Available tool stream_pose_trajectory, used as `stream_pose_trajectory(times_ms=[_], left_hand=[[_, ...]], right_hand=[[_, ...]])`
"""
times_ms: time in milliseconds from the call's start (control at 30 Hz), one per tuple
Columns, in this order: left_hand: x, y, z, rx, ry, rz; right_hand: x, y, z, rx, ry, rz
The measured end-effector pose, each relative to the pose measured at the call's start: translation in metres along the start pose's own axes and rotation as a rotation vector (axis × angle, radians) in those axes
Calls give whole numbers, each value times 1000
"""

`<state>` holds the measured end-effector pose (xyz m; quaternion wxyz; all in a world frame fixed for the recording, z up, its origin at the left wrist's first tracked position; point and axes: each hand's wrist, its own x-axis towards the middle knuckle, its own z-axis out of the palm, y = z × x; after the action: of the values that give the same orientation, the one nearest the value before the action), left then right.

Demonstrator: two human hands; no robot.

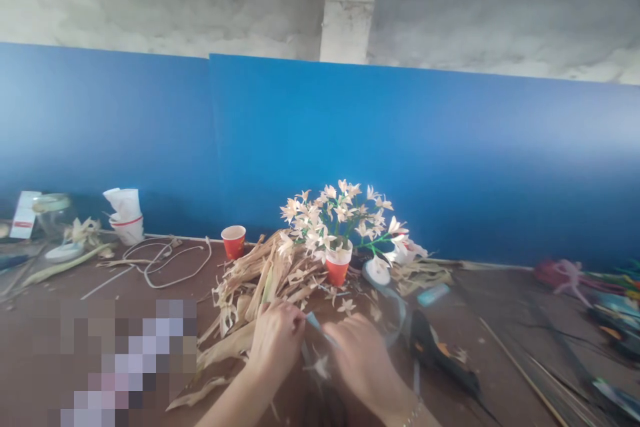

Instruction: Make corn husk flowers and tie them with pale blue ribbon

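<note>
My left hand [278,332] and my right hand [361,355] are close together over the brown table, both with fingers closed. A small light-blue strip [315,321] spans the gap between them, pinched at its ends. Below it a pale star-shaped flower [320,365] shows blurred. Just beyond my hands stands a red paper cup [338,271] with many cream flowers [345,210] on green stems above it. Dried husks [267,273] are heaped beyond and left of my left hand.
A black glue gun [440,360] lies right of my right hand. Behind are another red cup [234,244], a white cable [170,260], a glass jar [53,217] and a tape roll [377,272]. Thin sticks [520,367] lie at the right; a blue partition [350,140] stands behind.
</note>
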<state>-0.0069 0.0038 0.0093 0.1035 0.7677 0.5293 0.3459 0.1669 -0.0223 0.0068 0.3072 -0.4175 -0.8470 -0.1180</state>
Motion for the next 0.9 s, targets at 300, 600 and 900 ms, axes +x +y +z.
stream_pose_trajectory(times_ms=[300,600,900], left_hand=[[-2,12,7,348,-87,541],[-9,28,-7,341,-130,729],[-19,31,-2,109,56,559]], right_hand=[[0,15,-8,253,-69,278],[5,43,-8,625,-149,652],[-6,47,15,943,-496,917]])
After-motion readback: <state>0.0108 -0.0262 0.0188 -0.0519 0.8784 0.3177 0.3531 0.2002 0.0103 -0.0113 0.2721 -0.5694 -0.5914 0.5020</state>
